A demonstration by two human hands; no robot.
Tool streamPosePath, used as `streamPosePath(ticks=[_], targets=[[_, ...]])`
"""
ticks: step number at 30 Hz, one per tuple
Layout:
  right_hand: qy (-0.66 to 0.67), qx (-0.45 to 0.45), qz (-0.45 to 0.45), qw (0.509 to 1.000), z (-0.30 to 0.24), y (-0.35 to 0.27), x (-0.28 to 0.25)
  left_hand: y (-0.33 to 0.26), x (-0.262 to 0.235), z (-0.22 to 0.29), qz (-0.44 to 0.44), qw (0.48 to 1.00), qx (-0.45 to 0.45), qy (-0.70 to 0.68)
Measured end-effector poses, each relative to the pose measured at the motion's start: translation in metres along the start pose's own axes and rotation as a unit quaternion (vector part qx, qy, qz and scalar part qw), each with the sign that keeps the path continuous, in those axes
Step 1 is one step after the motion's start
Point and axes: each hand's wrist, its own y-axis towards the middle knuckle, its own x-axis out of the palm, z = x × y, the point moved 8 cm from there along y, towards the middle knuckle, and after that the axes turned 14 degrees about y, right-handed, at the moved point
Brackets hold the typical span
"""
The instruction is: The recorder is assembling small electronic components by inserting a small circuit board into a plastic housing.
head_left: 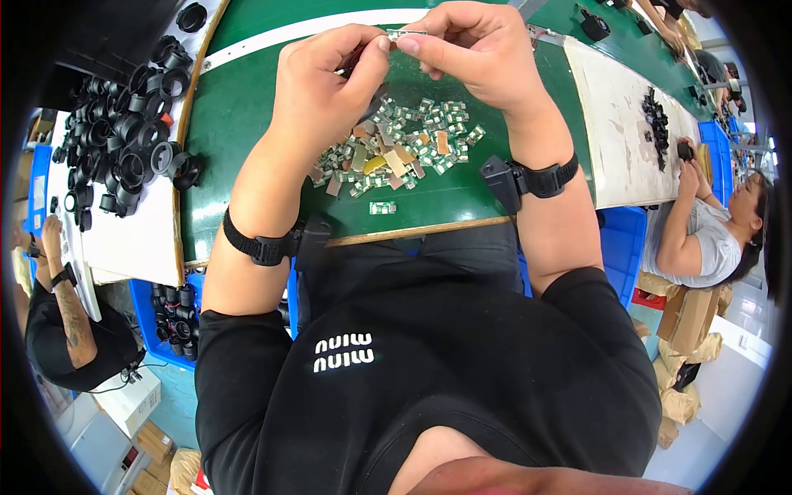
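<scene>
- Left hand (pixel 330 78): thumb and forefinger pinch the left end of a small circuit board (pixel 407 35).
- Right hand (pixel 483 54): thumb and forefinger pinch the right end; from where I stand the digits cover much of the piece, so its detail cannot be confirmed.
- Position of piece: held up between both hands, over the green tabletop (pixel 239 169).
- Heap (pixel 431 134): similar boards, mixed with flat tan and yellow pieces, lying loose on the tabletop.
- Single board (pixel 383 208): apart from the heap, near the tabletop's front edge.
- Person's left: black ring-shaped parts (pixel 132 161) piled on a white surface (pixel 136 243).
- Person's right: small black parts (pixel 655 128) clustered on a pale surface (pixel 610 124); a co-worker (pixel 701 239) sits beside it.
</scene>
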Motion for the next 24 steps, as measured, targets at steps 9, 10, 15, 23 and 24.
streamPosePath(ticks=[9,10,15,23,24], targets=[[0.033,-0.04,-0.069,0.996,0.01,-0.003,0.004,-0.006,-0.004,0.02,0.007,0.99,0.103,0.091],[0.033,-0.04,-0.07,0.996,0.01,-0.006,0.007,-0.009,-0.004,0.025,0.017,0.988,0.122,0.095],[-0.095,-0.2,-0.03,0.975,-0.011,-0.018,0.011,-0.013,-0.009,0.034,0.041,0.979,0.157,0.124],[0.064,-0.179,-0.052,0.98,0.004,0.016,0.019,0.013,-0.03,0.013,0.012,0.998,0.044,0.031],[0.12,-0.093,-0.068,0.986,0.013,0.022,0.029,0.013,-0.036,0.007,0.048,0.997,0.052,-0.035]])
